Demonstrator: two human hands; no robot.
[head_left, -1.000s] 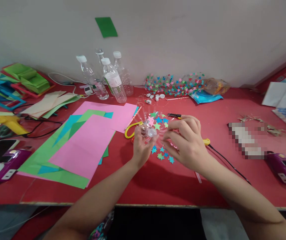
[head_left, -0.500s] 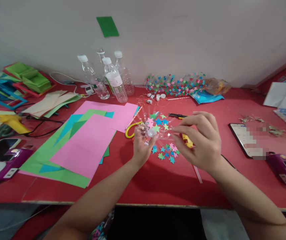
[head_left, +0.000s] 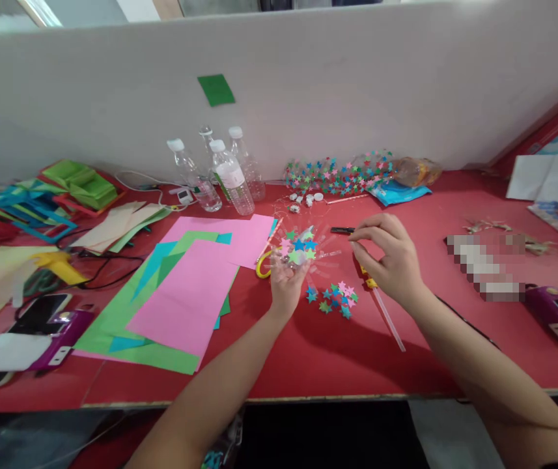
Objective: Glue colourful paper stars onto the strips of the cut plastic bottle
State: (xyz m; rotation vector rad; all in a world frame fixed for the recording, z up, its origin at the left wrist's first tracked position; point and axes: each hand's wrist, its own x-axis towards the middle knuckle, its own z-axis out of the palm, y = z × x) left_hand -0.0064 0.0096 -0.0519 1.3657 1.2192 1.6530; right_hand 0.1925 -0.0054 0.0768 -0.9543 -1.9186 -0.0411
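My left hand is closed around a clear plastic piece cut into strips, apparently part of a bottle, with pink, blue and green paper stars stuck on its strips. To the right of it, my right hand is raised above the table, thumb and forefinger pinched together. Whatever may sit between those fingertips is too small to make out. Below the hands lies a loose pile of small paper stars. Beneath my right hand are a yellow tool, partly hidden, and a clear straw-like stick. Yellow-handled scissors lie behind my left hand.
Coloured paper sheets cover the left of the red table. Several plastic bottles stand at the wall beside a star-covered bottle lying down. A yellow glue gun and purple power strip are left; another strip is right.
My right hand has drawn back from the plastic strips, leaving a gap between it and them. My left hand still holds the plastic piece. The camera view has tilted up.
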